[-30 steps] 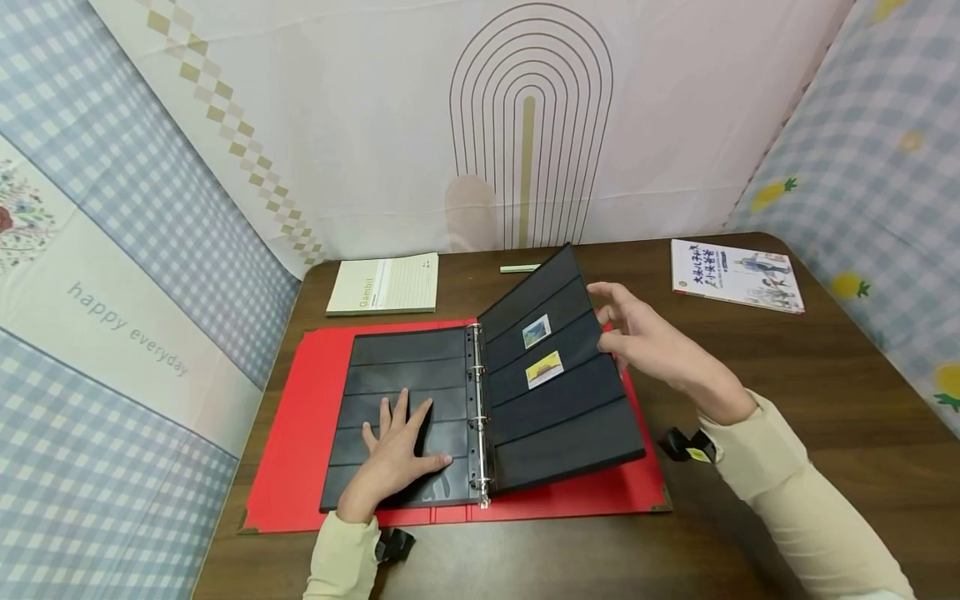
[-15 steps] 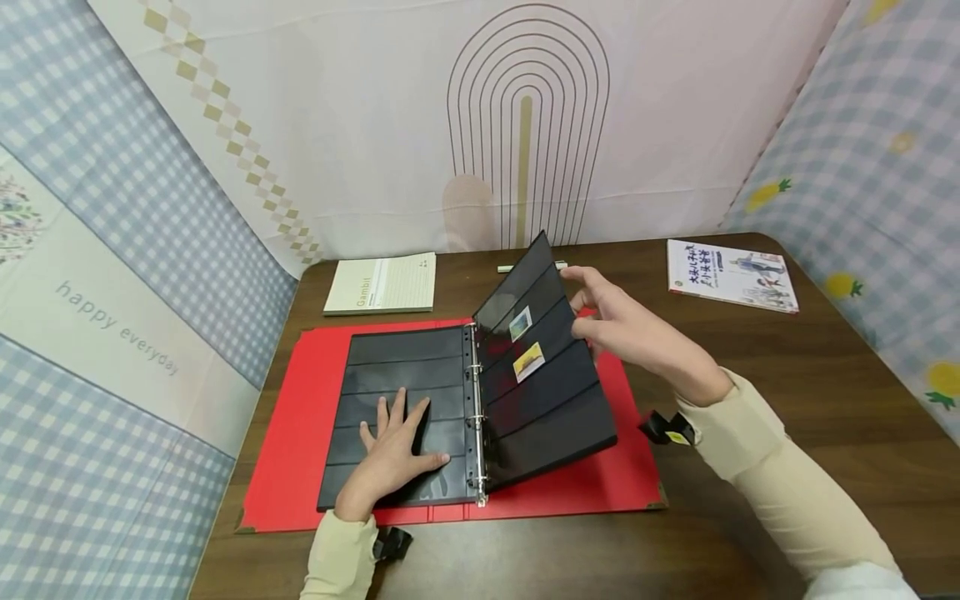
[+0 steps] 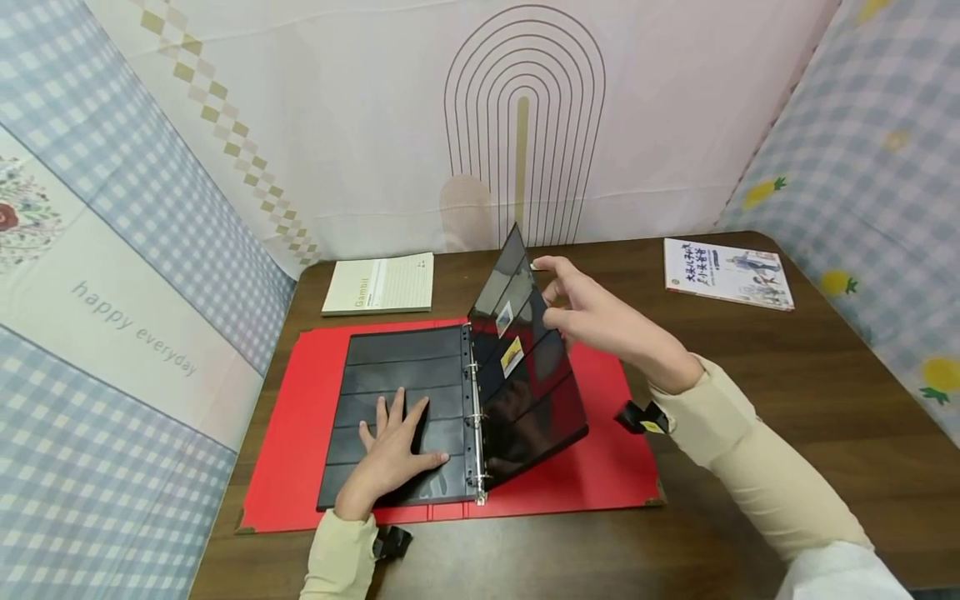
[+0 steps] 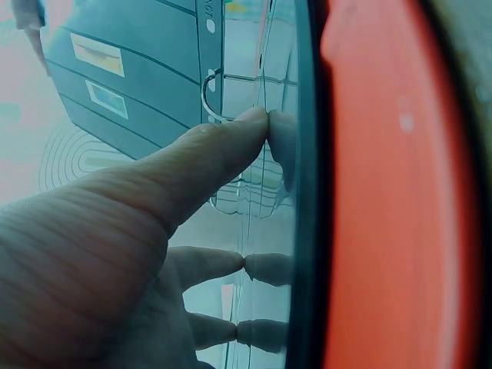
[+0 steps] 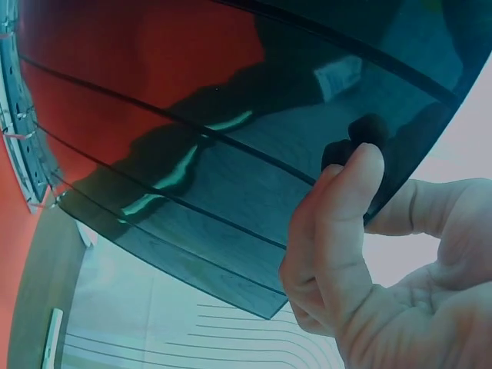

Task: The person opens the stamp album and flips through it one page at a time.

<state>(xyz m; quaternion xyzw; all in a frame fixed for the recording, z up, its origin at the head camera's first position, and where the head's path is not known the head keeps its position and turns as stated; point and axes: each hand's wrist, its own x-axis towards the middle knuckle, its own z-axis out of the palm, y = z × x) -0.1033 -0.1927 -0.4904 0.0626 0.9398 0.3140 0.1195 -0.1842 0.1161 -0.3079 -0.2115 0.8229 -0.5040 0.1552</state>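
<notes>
A red ring-binder stamp album (image 3: 281,450) lies spread on the table. My left hand (image 3: 392,460) rests on its black left page (image 3: 408,358), fingers straight and spread. On the other side of the metal rings (image 3: 477,408), my right hand (image 3: 607,317) pinches the outer edge of a raised black page (image 3: 536,417). In the right wrist view, fingertips (image 5: 365,165) press the glossy underside while the thumb goes behind the edge. A yellow stamp (image 3: 512,357) and a blue-green stamp (image 3: 505,319) sit in the raised page's strips. The page stands tilted steeply over the red right cover (image 3: 618,458).
A cream notepad (image 3: 378,283) lies behind the album at the back left. At the back right is a white illustrated booklet (image 3: 727,273). A pale green stick-like item (image 5: 52,338) shows in the right wrist view. Patterned cloth (image 3: 360,125) hangs behind the table.
My right hand has moved left, swinging the raised page up from the right cover toward the rings. The left hand has stayed in place on the left page.
</notes>
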